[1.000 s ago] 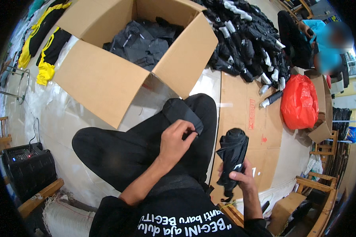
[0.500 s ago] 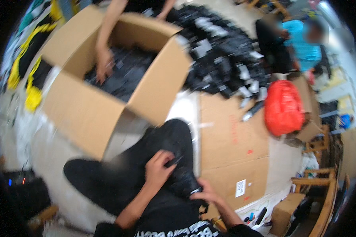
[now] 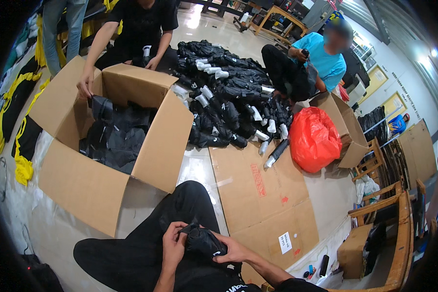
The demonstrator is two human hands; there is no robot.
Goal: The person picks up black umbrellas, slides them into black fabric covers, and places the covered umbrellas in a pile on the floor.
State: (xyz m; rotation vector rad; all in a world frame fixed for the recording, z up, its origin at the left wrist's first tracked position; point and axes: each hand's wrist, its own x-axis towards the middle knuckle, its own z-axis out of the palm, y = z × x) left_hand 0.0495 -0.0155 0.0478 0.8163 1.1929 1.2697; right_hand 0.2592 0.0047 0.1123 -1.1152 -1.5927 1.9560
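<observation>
Left hand (image 3: 173,244): pinching one black sleeve (image 3: 190,227)
Right hand (image 3: 234,250): curled round one folded umbrella (image 3: 209,245)
Carton (image 3: 159,146): I count one, edge well apart

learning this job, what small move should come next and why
Probably push the folded black umbrella gently toward the left hand: the right hand grips its right end, while the left pinches dark cloth at the other.

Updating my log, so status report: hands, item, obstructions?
Right hand gripping folded black umbrella. Left hand pinching dark fabric at its end. Open carton ahead, not blocking hands.
</observation>
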